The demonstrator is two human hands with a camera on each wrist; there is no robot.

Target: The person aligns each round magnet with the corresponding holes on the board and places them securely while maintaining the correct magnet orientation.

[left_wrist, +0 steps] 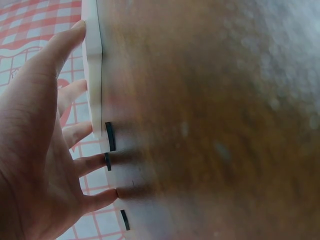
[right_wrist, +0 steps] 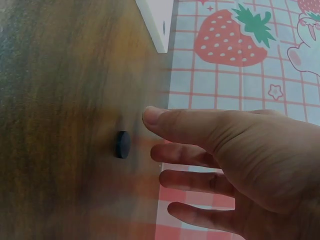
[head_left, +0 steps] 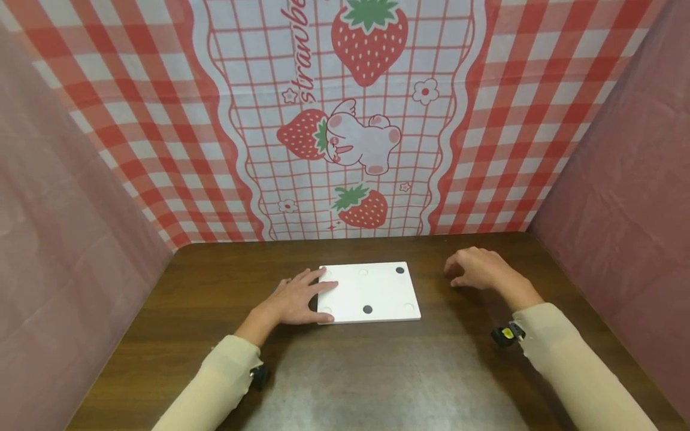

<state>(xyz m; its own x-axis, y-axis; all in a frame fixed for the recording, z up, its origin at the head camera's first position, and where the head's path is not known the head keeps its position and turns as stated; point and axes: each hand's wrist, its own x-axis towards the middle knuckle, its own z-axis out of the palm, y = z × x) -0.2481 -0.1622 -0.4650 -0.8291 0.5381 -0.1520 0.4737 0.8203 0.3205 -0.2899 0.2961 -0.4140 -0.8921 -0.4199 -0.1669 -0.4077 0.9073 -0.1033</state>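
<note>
A white board (head_left: 385, 293) with shallow round recesses lies on the table. Black discs sit at its far right corner (head_left: 400, 270) and near the middle of its front edge (head_left: 368, 309). My left hand (head_left: 293, 299) is spread at the board's left end, thumb and some fingertips touching it. In the left wrist view, thin black discs (left_wrist: 110, 136) lie on the table by the other fingers; the head view hides them. To the right of the board, my right hand (head_left: 477, 268) hovers with loosely bent fingers, holding nothing. The right wrist view shows a black disc (right_wrist: 122, 145) near its fingertips.
The brown wooden table (head_left: 345, 371) ends at the back against a red checked cloth with strawberries (head_left: 366, 45). Pinkish cloth walls (head_left: 614, 179) stand at both sides. Each wrist carries a small black camera (head_left: 504, 335).
</note>
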